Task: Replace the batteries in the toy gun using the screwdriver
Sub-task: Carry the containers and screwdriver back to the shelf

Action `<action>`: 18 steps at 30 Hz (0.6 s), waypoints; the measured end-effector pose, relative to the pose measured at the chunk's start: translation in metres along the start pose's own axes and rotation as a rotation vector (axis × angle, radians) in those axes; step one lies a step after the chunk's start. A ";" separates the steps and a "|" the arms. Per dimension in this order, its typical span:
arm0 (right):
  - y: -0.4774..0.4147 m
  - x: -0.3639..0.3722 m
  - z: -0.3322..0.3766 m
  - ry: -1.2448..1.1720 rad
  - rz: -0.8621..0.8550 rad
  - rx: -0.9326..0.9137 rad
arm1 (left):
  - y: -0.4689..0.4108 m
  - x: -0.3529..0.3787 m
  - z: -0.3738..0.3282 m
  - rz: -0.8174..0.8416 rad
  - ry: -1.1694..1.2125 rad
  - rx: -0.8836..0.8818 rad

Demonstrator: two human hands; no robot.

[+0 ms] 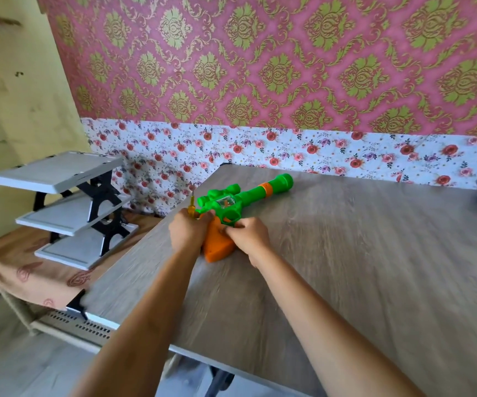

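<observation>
Mid-frame, the green toy gun [240, 197] is laid flat on the wooden surface [346, 253]. A yellow screwdriver [191, 207] is clamped in the grip of the left hand [187, 229], tip up. The gun's orange handle [217, 247] is pinched by the right hand [248, 234].

Bright, even daylight; shadows soft and faint on the tabletop [346, 253]; motion blur smears its near-left corner and right edge; wide-angle bending at the frame edges.

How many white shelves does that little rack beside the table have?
3, stacked one above another: the top shelf, the middle shelf under it, and the bottom shelf sitting on the patterned cloth. None looks hidden.
</observation>
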State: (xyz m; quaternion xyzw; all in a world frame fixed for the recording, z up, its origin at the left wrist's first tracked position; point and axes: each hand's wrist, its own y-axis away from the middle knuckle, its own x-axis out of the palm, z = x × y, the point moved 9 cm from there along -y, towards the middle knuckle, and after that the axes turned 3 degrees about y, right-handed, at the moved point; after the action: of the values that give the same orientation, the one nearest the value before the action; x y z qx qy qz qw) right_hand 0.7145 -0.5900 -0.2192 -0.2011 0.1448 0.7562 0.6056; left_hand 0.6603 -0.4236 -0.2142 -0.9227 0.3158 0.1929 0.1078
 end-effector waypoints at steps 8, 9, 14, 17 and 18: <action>0.028 -0.101 -0.031 -0.215 -0.040 -0.019 | 0.049 -0.019 -0.060 -0.011 -0.047 0.361; 0.036 -0.121 -0.035 -0.228 -0.063 -0.023 | 0.062 -0.009 -0.068 0.054 -0.014 0.394; 0.090 -0.237 -0.073 -0.181 -0.252 -0.023 | 0.149 0.074 -0.110 0.434 0.182 0.459; 0.136 -0.315 -0.102 -0.055 -0.418 -0.011 | 0.213 0.135 -0.144 0.646 0.183 0.510; 0.150 -0.337 -0.107 0.002 -0.462 -0.014 | 0.232 0.151 -0.154 0.700 0.197 0.516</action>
State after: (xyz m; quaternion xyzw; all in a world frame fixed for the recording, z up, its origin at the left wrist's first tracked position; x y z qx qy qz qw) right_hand 0.6447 -0.9626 -0.1554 -0.2337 0.0903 0.5984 0.7610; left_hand 0.6697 -0.7348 -0.1566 -0.7171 0.6557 0.0440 0.2322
